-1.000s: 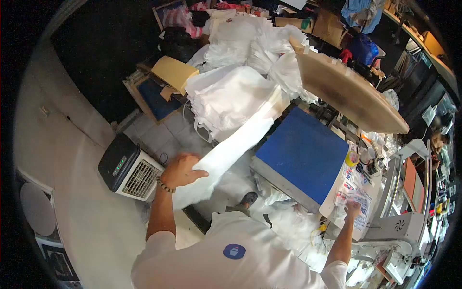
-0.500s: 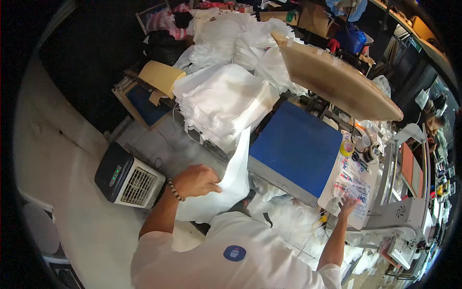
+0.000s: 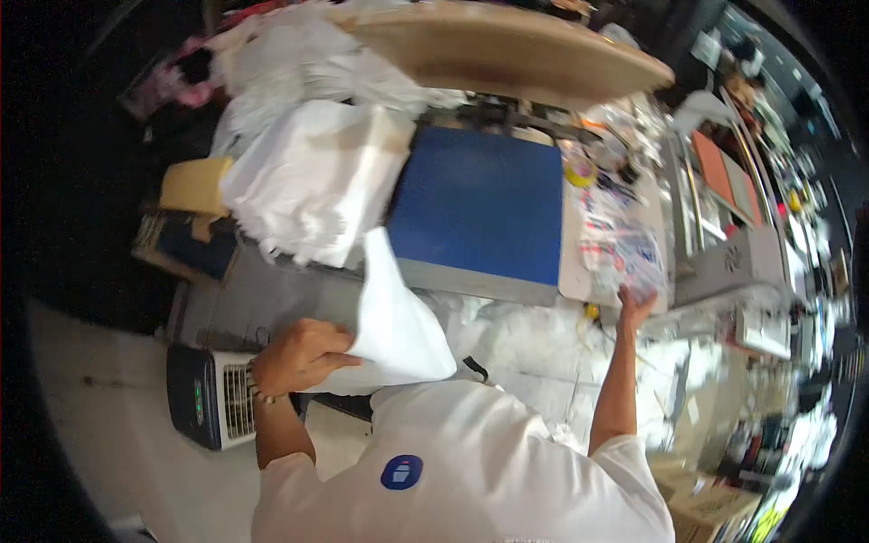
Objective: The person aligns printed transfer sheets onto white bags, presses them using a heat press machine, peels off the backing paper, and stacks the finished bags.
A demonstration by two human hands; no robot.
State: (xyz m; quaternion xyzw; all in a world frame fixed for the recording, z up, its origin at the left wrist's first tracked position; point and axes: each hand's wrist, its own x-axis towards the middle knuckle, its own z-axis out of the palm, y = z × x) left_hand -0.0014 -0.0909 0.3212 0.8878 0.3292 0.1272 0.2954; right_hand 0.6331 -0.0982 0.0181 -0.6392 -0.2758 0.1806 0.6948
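My left hand (image 3: 312, 355), with a beaded bracelet at the wrist, is closed on the edge of a white fabric piece (image 3: 398, 330) that hangs in front of my shirt. A stack of white fabric (image 3: 312, 176) lies beyond it, left of a flat blue pad (image 3: 480, 204). At the right, my right hand (image 3: 636, 306) touches the near edge of printed plastic sheets (image 3: 620, 244) on a pale board (image 3: 573, 271). Its fingers look spread, though blurred.
A brown padded board (image 3: 516, 54) spans the far side above the blue pad. An air cooler (image 3: 195, 398) stands at the lower left. Grey machinery (image 3: 733, 262) is at the right, with tape rolls (image 3: 580, 172) near the sheets. Cardboard boxes (image 3: 711, 511) sit lower right.
The view has turned, shifting the blue pad and stack leftward and upward. My left hand has drawn the white piece off the stack towards my body. My right hand stays by the printed sheets.
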